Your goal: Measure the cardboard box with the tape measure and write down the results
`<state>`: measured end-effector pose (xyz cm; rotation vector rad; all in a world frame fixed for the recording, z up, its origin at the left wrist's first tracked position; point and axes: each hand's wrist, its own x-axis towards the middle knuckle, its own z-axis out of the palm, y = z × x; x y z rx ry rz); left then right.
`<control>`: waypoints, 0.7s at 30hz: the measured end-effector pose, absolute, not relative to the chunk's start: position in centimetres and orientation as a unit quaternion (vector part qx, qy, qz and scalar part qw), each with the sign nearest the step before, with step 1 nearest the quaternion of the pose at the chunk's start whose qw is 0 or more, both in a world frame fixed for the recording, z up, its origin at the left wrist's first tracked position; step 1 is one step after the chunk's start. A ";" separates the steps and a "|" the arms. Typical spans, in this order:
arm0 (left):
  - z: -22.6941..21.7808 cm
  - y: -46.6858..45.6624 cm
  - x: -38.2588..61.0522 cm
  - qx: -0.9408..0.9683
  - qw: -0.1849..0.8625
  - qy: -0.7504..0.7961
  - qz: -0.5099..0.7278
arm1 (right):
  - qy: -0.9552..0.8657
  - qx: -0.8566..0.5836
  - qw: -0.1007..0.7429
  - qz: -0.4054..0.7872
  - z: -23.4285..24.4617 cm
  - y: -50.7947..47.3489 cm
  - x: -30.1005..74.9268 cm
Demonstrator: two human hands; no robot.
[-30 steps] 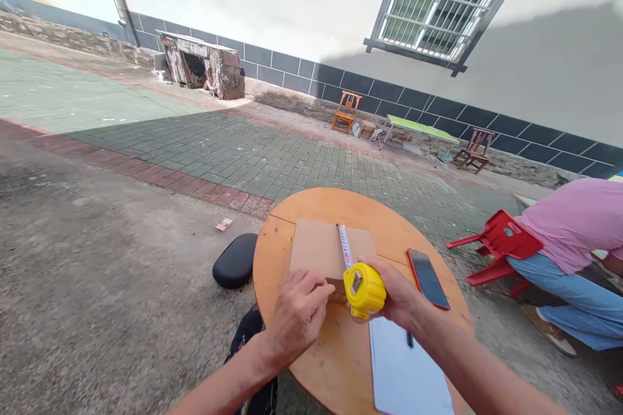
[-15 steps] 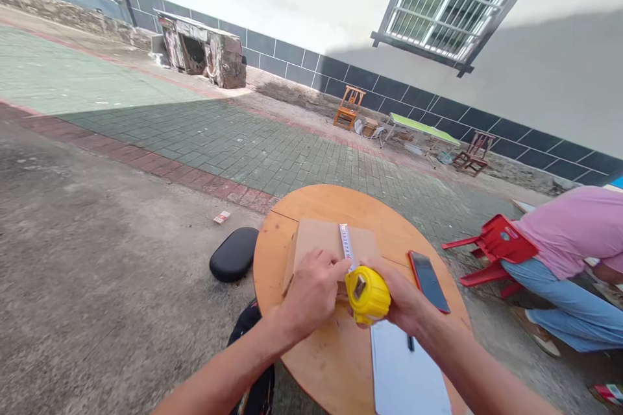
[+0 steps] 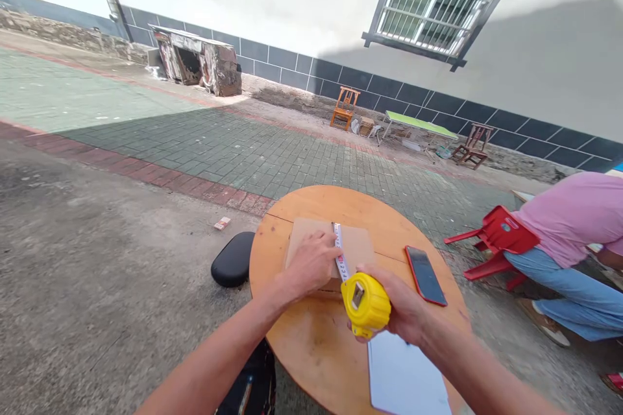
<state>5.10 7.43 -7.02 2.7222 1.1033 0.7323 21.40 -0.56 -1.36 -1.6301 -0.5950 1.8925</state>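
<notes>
A brown cardboard box (image 3: pixel 360 244) lies on a round wooden table (image 3: pixel 341 204). A white measuring tape blade (image 3: pixel 339 248) runs across the box top. My left hand (image 3: pixel 311 262) rests on the box, fingers pressed against the blade. My right hand (image 3: pixel 396 308) grips the yellow tape measure case (image 3: pixel 366 303) just in front of the box's near edge.
A phone with a red case (image 3: pixel 426 266) lies right of the box. A white notepad (image 3: pixel 406 376) with a pen sits at the table's near edge. A black stool seat (image 3: pixel 234 259) stands left of the table. A person in a pink shirt (image 3: pixel 574 214) sits at right by a red plastic chair (image 3: pixel 496 240).
My left hand has slid forward from the box's near edge onto its top beside the tape blade. My right hand with the yellow case has drawn slightly toward me.
</notes>
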 end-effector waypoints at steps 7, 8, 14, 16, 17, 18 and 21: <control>-7.4 7.6 5.2 0.893 0.067 0.366 0.254 | -0.189 -0.585 0.299 0.729 -2.7 -4.4 20.7; -7.4 7.6 5.2 0.892 0.069 0.366 0.256 | -0.183 -0.585 0.301 0.731 -2.9 -4.4 20.6; -7.0 7.6 5.0 0.890 0.080 0.362 0.266 | -0.176 -0.576 0.324 0.730 -3.4 -4.3 20.1; -6.8 6.9 4.6 0.878 0.090 0.370 0.290 | -0.177 -0.573 0.326 0.731 -3.4 -4.4 20.1; -6.8 6.2 4.3 0.868 0.098 0.375 0.312 | -0.177 -0.570 0.329 0.732 -3.4 -4.4 20.2; -6.9 5.4 4.0 0.853 0.110 0.381 0.341 | -0.177 -0.567 0.332 0.733 -3.5 -4.4 20.2; -7.7 2.0 3.1 0.800 0.149 0.400 0.422 | -0.176 -0.554 0.335 0.742 -3.5 -4.4 20.3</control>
